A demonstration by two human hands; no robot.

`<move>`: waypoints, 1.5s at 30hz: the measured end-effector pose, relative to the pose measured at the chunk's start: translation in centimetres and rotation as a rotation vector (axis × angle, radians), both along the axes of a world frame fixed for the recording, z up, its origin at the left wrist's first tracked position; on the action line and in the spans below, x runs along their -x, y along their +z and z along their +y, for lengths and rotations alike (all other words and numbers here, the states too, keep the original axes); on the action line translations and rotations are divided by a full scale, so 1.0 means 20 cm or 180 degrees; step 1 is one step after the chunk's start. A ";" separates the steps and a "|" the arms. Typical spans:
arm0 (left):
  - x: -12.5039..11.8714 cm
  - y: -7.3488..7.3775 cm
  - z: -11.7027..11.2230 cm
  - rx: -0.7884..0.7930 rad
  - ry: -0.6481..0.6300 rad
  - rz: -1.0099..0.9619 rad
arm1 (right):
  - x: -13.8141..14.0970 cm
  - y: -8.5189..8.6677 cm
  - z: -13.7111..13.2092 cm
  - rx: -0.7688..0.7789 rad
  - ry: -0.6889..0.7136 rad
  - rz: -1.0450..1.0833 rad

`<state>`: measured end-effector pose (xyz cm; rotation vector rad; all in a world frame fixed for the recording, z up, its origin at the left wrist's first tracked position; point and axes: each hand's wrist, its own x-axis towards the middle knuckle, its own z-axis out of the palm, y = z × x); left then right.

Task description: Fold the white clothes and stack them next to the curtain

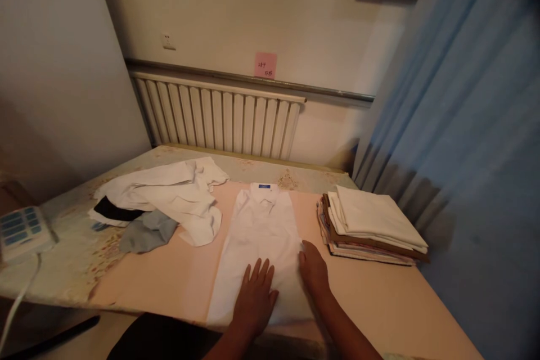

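A white shirt lies flat on the table, folded into a long narrow strip with its collar and blue label at the far end. My left hand rests flat on the shirt's near end, fingers stretched out. My right hand lies on the shirt's right edge, fingers extended and pressed against the cloth. Neither hand grips anything.
A heap of unfolded white, black and grey clothes lies at the left. A stack of folded clothes sits at the right. A white device with blue buttons stands at the far left. A radiator and a blue curtain stand behind the table.
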<state>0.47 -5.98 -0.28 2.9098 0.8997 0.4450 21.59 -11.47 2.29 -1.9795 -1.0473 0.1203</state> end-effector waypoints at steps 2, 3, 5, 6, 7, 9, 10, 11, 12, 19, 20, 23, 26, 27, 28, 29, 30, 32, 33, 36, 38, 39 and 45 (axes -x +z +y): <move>0.00 -0.01 0.00 -0.0008 -0.0012 -0.0010 | 0.09 -0.07 -0.01 -0.0161 0.0318 -0.0471; 0.00 -0.01 0.00 -0.0017 -0.0022 -0.0015 | 0.13 -0.11 -0.02 -0.0183 0.0460 -0.0635; 0.00 -0.02 0.01 -0.0045 -0.0046 -0.0032 | 0.18 -0.20 -0.04 -0.0101 0.0711 -0.0964; 0.00 -0.03 0.01 -0.0066 -0.0055 -0.0046 | 0.20 -0.24 -0.06 -0.0022 0.0782 -0.1124; 0.00 -0.04 0.02 -0.0094 -0.0062 -0.0063 | 0.21 -0.27 -0.06 0.0068 0.0818 -0.1279; 0.01 -0.05 0.05 -0.0174 -0.0073 -0.0095 | 0.21 -0.31 -0.08 0.0233 0.0746 -0.1558; 0.01 -0.05 0.08 -0.0223 -0.0076 -0.0106 | 0.21 -0.32 -0.08 0.0310 0.0689 -0.1695; 0.02 -0.05 0.10 -0.0274 -0.0070 -0.0112 | 0.21 -0.32 -0.08 0.0381 0.0638 -0.1829; 0.03 -0.05 0.14 -0.0326 -0.0057 -0.0116 | 0.20 -0.32 -0.08 0.0453 0.0610 -0.1959; 0.07 -0.01 0.40 -0.0541 0.0276 -0.0133 | 0.20 -0.30 -0.08 0.0635 0.0524 -0.2330; 0.08 -0.02 0.44 -0.0534 0.0339 -0.0111 | 0.21 -0.30 -0.08 0.0624 0.0523 -0.2331; 0.10 -0.03 0.54 -0.0486 0.0518 -0.0047 | 0.22 -0.30 -0.07 0.0572 0.0433 -0.2299; 0.15 -0.04 0.63 -0.0444 0.0718 -0.0023 | 0.23 -0.30 -0.07 0.0491 0.0313 -0.2263; 0.17 -0.04 0.64 -0.0435 0.0778 -0.0007 | 0.24 -0.30 -0.06 0.0463 0.0290 -0.2263; 0.18 -0.03 0.66 -0.0424 0.0849 0.0014 | 0.24 -0.30 -0.06 0.0443 0.0277 -0.2268; 0.20 -0.02 0.66 -0.0410 0.0946 0.0039 | 0.24 -0.30 -0.06 0.0427 0.0267 -0.2272; 0.20 -0.01 0.66 -0.0394 0.1066 0.0064 | 0.24 -0.30 -0.06 0.0418 0.0260 -0.2274; 0.20 0.02 0.62 -0.0368 0.1321 0.0088 | 0.23 -0.31 -0.06 0.0421 0.0270 -0.2269; 0.20 0.04 0.58 -0.0367 0.1394 0.0080 | 0.23 -0.31 -0.06 0.0429 0.0282 -0.2265; 0.14 0.07 0.44 -0.0410 0.1241 -0.0020 | 0.23 -0.31 -0.06 0.0454 0.0316 -0.2251; 0.10 0.06 0.33 -0.0424 0.0973 -0.0070 | 0.23 -0.30 -0.06 0.0450 0.0315 -0.2256; 0.08 0.05 0.28 -0.0422 0.0836 -0.0068 | 0.23 -0.30 -0.06 0.0438 0.0312 -0.2264; 0.08 -0.04 0.17 -0.0607 0.0485 -0.0172 | 0.24 -0.30 -0.07 0.0373 0.0323 -0.2299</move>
